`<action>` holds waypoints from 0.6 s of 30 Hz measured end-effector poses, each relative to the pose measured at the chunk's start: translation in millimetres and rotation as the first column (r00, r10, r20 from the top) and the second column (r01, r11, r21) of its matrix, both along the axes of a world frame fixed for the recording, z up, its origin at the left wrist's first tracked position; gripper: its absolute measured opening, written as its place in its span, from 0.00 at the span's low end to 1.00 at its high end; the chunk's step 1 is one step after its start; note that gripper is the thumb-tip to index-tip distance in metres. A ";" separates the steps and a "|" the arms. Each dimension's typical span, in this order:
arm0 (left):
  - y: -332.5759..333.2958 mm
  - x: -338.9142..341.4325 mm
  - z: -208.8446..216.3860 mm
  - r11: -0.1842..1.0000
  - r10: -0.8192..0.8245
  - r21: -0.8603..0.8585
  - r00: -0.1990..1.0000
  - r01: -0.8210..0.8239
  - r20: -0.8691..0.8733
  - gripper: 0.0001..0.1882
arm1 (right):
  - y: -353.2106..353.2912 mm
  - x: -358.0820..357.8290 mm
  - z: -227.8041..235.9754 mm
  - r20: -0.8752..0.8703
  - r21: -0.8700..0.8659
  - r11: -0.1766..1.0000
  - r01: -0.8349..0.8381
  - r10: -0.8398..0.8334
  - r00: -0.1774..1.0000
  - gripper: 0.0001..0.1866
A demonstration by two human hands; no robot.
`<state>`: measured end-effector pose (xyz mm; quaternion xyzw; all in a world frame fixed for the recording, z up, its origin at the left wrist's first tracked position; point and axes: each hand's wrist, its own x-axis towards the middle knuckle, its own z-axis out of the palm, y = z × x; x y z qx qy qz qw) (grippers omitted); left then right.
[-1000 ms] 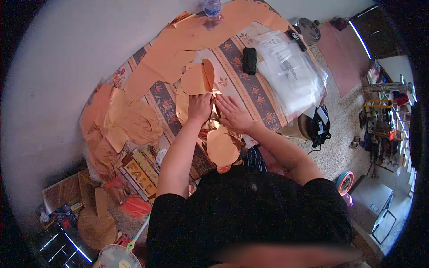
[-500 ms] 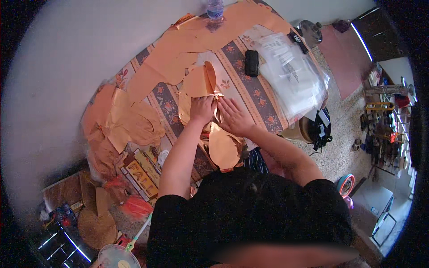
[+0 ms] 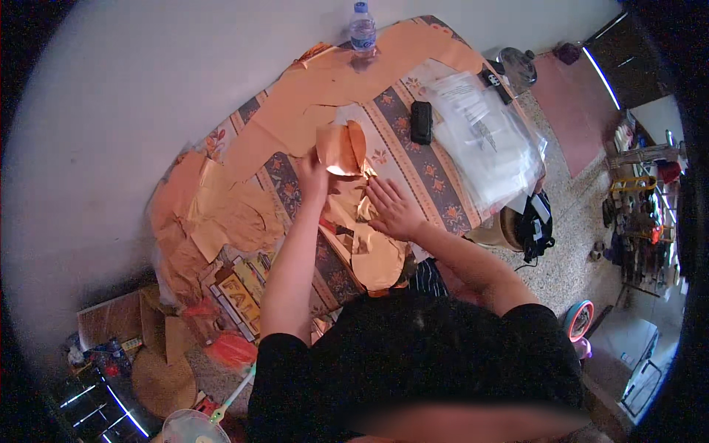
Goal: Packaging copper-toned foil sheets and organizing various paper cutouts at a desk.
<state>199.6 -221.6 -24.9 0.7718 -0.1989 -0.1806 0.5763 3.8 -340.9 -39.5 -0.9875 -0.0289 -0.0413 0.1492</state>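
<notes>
A shiny copper-coloured foil sheet (image 3: 343, 151) with rounded edges and a fold down its right side lies in front of me. My left hand (image 3: 314, 179) grips its left edge; the fingertips are partly hidden behind the sheet, which is lifted and bent. My right hand (image 3: 394, 209) lies flat with fingers outstretched, close to the crumpled, gathered part of the foil. Nearer to my body rests a rounded copper-coloured piece (image 3: 378, 258), beside creased foil. Both pieces are on the patterned tablecloth (image 3: 436, 166).
Large copper-coloured sheets (image 3: 284, 122) cover the table's far and left sides. A water bottle (image 3: 362, 33) stands at the far edge. On the right are a black case (image 3: 421, 122) and clear plastic sleeves (image 3: 484, 148). A fan (image 3: 196, 427) stands at the lower left.
My left hand has moved left from the middle of the foil to its edge, and the far part has lifted and curled. My right hand stays flat beside the gathered part.
</notes>
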 end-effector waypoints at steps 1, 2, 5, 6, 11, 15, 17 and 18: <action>3.9 5.7 4.0 0.983 0.180 -0.023 0.984 -0.181 -0.008 0.15 | -1.0 -0.2 -1.1 0.005 -0.001 1.000 0.000 0.000 1.000 0.42; 6.2 8.5 8.8 0.934 0.354 -0.043 0.935 -0.355 -0.021 0.16 | -1.0 -0.1 -1.6 0.016 0.014 1.000 0.002 -0.002 1.000 0.42; 0.6 1.5 18.9 0.939 0.335 -0.165 0.695 -0.302 0.636 0.16 | -1.5 -0.6 -0.8 0.021 0.012 1.000 0.000 0.000 1.000 0.42; -7.7 -16.9 37.1 0.987 0.160 -0.123 0.794 -0.107 0.587 0.18 | -3.0 -1.7 -1.6 0.007 -0.005 1.000 0.003 -0.003 1.000 0.42; -28.9 -39.2 39.6 0.844 -0.521 0.498 0.524 0.200 0.674 0.20 | -0.8 -0.5 -2.6 0.035 0.013 1.000 -0.004 0.004 0.999 0.42; -22.1 -30.6 30.3 0.757 -0.546 0.637 0.678 0.148 0.492 0.20 | -1.0 -2.0 0.5 0.034 0.016 1.000 0.005 -0.005 0.999 0.42; -18.3 -27.4 19.7 0.761 -0.554 0.630 0.663 0.157 0.504 0.20 | -1.2 -1.6 2.8 0.015 0.018 1.000 0.002 -0.003 1.000 0.42; -16.8 -25.9 14.6 0.765 -0.561 0.622 0.648 0.167 0.515 0.20 | -0.9 -1.1 3.6 -0.006 0.020 1.000 0.000 0.000 1.000 0.42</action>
